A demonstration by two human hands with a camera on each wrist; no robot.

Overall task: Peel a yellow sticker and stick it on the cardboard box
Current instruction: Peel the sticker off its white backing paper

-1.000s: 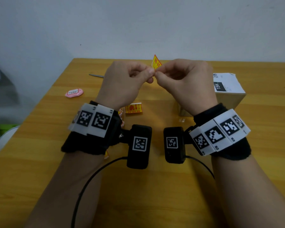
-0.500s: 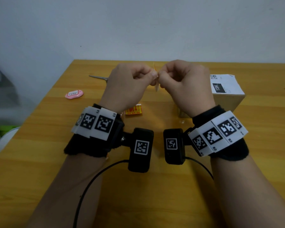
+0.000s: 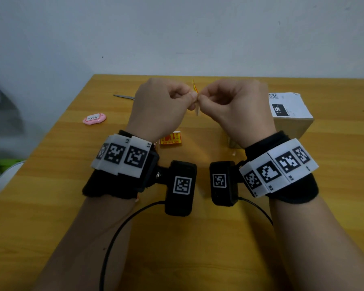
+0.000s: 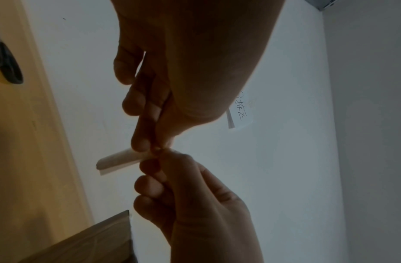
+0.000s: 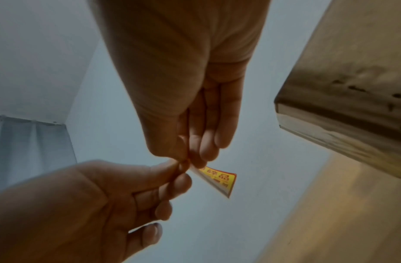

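Both hands are raised over the wooden table, fingertips meeting. My left hand (image 3: pixel 192 97) and right hand (image 3: pixel 200 99) each pinch the same small yellow sticker (image 3: pixel 194 87), which stands edge-on between them. In the right wrist view its yellow and red printed face (image 5: pixel 219 178) sticks out past the right hand's fingertips (image 5: pixel 203 156). Seen from the left wrist, only its pale backing (image 4: pixel 120 162) shows under the left hand's fingertips (image 4: pixel 139 144). The cardboard box (image 3: pixel 292 124), with a white label on top, stands on the table just right of my right hand.
A second yellow sticker (image 3: pixel 170 140) lies on the table below my left hand. Left of it lies a pink tag (image 3: pixel 94 118), and scissors (image 3: pixel 124 97) lie behind my left hand. The table (image 3: pixel 51 206) ends at its left edge, with clutter beyond.
The sticker has turned from showing its yellow face above the fingers to standing edge-on between them. Both hands keep their pinch and have barely shifted.
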